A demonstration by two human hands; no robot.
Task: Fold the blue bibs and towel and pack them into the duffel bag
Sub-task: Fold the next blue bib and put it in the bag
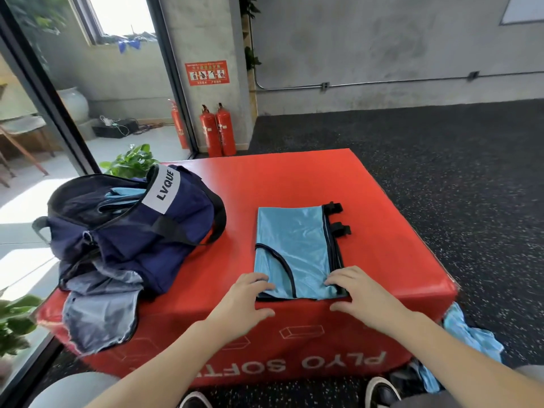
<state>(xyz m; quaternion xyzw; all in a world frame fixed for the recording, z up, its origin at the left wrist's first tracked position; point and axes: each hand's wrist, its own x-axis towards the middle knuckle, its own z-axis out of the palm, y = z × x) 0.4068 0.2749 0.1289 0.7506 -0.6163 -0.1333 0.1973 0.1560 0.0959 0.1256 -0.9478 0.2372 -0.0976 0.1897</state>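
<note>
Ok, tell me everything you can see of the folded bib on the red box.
The bib is light blue, shiny thin fabric with dark edge trim, folded into a flat upright rectangle. A curved trimmed edge crosses its lower half; two black tabs stick out at its upper right. It lies on the red box, right of the bag, apart from it. The left hand and right hand have fingertips on its near corners, fingers loosely bent.

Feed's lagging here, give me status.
Left hand and right hand flat on folded bib. Duffel bag open. Path clear.
</note>
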